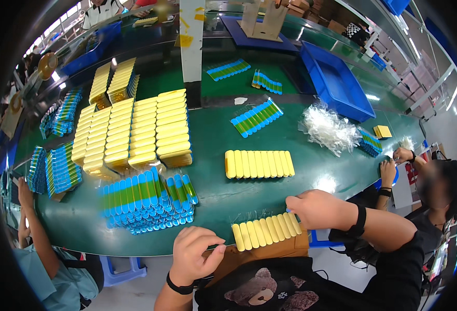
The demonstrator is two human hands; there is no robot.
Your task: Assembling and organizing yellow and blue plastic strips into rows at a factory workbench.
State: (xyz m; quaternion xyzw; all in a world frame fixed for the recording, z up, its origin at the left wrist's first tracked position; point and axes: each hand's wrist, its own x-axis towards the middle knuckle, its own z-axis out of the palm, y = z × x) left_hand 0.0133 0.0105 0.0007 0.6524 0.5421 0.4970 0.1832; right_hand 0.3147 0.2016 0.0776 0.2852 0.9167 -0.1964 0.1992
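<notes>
My right hand (319,210) is closed on the right end of a row of yellow round-ended strips (266,231), joined side by side, at the table's near edge. Wispy clear film shows along that row's top. Just left of its other end is my left hand (197,254), fingers curled and thumb and forefinger tips brought together; anything between them is too small to make out. Farther in lies a thicker yellow row (259,164), flat on the green table (207,192). Left of it sits a pile of blue-and-green strip rows (145,199), in front of tall yellow stacks (135,132).
A heap of clear plastic film (329,127) lies beside a blue tray (337,83) at the right. More blue-and-green rows (258,117) lie beyond, near a white post (191,46). Co-workers sit on both sides; one person's hand (388,172) is at the right edge.
</notes>
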